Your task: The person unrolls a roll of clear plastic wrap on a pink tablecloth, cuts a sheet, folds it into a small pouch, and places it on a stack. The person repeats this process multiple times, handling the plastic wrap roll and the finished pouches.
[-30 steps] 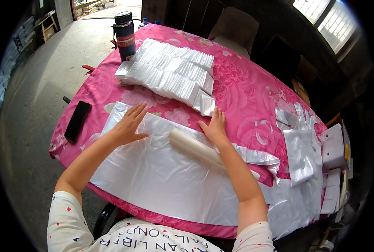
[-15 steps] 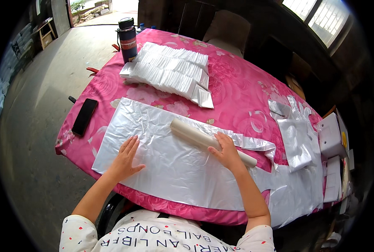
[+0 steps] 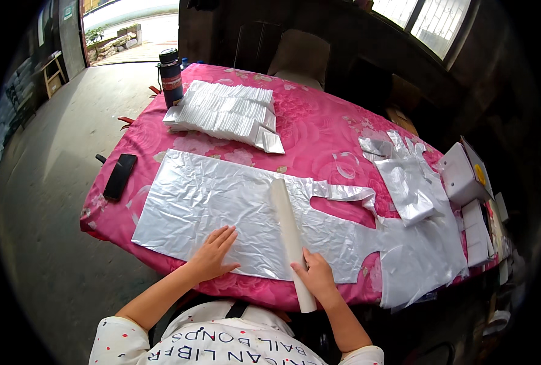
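A flattened silvery-white plastic bag [image 3: 203, 198] with cut-out handles lies across the near side of the table. My left hand [image 3: 215, 252] rests on its near part, fingers stretched out and holding nothing. Across the bag runs a long pale tube [image 3: 288, 222], pointing away from me, its near end jutting past the table's front edge. My right hand [image 3: 316, 274] grips this tube near that end, thumb on top; its other fingers are partly hidden. To the right, more silvery plastic bags [image 3: 419, 252] lie spread out, with a folded silvery packet [image 3: 404, 188] on them.
The table has a pink flowered cloth [image 3: 307, 131]. Folded white packets [image 3: 225, 112] are stacked at the back left, beside a dark flask [image 3: 171, 82]. A black phone [image 3: 119, 176] lies by the left edge. White boxes [image 3: 459, 173] stand at the right end.
The tube has swung from slanting across the bag to pointing away from me. My right hand has come nearer with it, and my left hand has slid right and nearer. The view has shifted.
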Motion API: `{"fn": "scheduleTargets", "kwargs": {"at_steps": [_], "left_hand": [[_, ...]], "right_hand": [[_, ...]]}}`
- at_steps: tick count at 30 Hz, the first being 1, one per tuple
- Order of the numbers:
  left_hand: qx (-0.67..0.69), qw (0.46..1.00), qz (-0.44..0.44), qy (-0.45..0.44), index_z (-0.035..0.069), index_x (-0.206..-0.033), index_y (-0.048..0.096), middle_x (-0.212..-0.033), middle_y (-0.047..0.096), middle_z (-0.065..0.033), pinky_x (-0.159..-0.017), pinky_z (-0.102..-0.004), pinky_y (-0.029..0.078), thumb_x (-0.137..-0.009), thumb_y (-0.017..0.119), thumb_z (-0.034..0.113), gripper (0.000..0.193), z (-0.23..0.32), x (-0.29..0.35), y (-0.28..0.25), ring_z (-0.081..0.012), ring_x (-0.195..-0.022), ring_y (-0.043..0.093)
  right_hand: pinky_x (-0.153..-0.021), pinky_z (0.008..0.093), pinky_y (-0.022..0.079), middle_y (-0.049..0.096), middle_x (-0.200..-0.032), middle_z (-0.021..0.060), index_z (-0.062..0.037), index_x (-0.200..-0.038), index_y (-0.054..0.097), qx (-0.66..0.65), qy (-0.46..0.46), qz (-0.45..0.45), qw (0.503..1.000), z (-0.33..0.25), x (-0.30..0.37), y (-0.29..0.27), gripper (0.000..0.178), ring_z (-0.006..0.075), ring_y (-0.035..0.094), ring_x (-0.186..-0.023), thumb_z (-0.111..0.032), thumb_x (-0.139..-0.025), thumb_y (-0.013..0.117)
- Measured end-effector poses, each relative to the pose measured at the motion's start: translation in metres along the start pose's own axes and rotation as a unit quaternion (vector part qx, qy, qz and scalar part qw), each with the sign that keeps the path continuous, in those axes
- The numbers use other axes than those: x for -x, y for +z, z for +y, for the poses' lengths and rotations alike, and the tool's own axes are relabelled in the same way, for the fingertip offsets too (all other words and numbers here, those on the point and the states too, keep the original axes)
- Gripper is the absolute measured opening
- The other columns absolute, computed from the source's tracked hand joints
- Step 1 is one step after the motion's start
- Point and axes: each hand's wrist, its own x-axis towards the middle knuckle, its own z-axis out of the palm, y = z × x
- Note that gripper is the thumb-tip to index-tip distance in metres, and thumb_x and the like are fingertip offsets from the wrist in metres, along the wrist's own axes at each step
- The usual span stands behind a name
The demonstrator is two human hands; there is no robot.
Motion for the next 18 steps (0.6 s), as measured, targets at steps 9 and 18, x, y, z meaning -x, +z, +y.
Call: {"fn": "scheduleTargets", "kwargs": {"at_steps": [9,18], "left_hand": [[-0.017,0.994,-0.055,0.091,0.005,-0.137,0.033,-0.146,0.016,-0.0206,-0.109,-0.0466,0.019,-0.076,0.062,0.044,0.077,0.05,-0.052,0.046,-0.0391,-0.135,0.013],[-0.029,0.995,-0.073,0.066,0.007,-0.132,0.041,-0.147,0.016,-0.0201,-0.108,-0.0471,0.019,-0.078,0.056,0.041,0.065,0.068,-0.062,0.05,-0.0387,-0.136,0.011]], "right_hand": [[-0.103,0.0413,0.029,0.041,-0.133,0.0176,-0.0042,-0.124,0.05,0.016,-0.195,0.04,0.98,0.023,-0.008,0.032,0.043,0.0352,0.035,-0.125,-0.02,-0.084,0.054],[-0.105,0.0411,0.026,0.039,-0.137,0.0172,-0.0027,-0.129,0.045,0.152,-0.097,0.14,0.974,0.135,-0.024,-0.023,0.051,0.0328,0.035,-0.127,-0.027,-0.085,0.053]]}}
